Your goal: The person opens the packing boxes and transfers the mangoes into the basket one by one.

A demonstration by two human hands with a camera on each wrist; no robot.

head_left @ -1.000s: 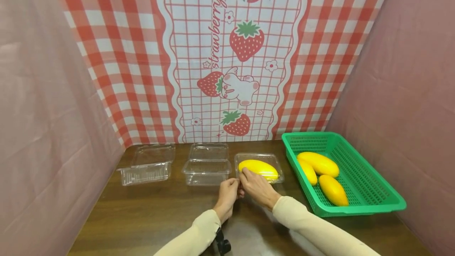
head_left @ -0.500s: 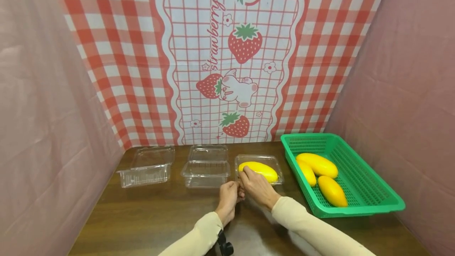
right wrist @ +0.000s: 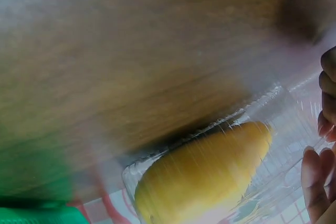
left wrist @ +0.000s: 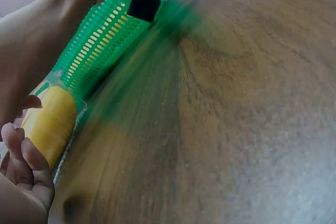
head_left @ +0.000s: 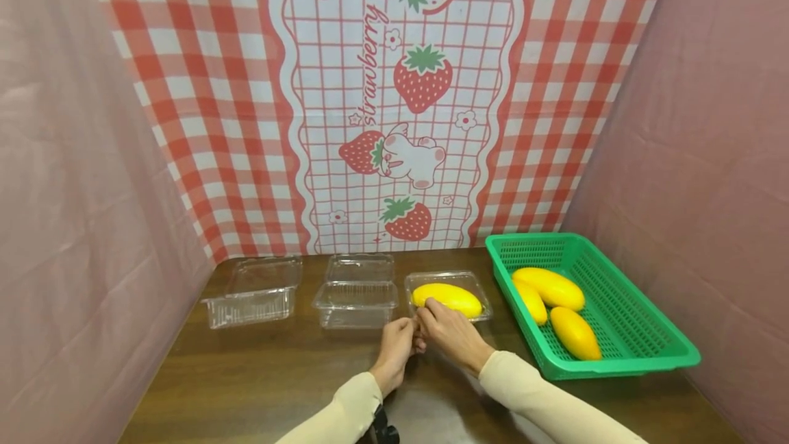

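Note:
A clear plastic clamshell box (head_left: 473,278) stands right of the middle of the table, with one yellow mango (head_left: 453,297) inside. In the right wrist view, ridged see-through plastic covers the mango (right wrist: 205,171). My left hand (head_left: 393,351) pinches the box's near left corner. Beside it, my right hand (head_left: 455,336) has curled fingers gripping the rim at that same corner, and its back hides part of the near edge. The fingertips of both hands almost meet there. The left wrist view shows the left hand (left wrist: 29,182) low beside the mango, its fingers bent.
Two more clear clamshell boxes, the middle one (head_left: 357,317) and the left one (head_left: 251,308), stand with lids folded back. To the right is a green basket (head_left: 641,364) with several mangoes (head_left: 548,288). A checked strawberry cloth (head_left: 425,156) hangs behind the wooden table (head_left: 246,382).
The right hand's fingers have slid slightly toward the near left corner of the box, showing more of the mango. The left hand stays at the corner; the view has tilted up slightly.

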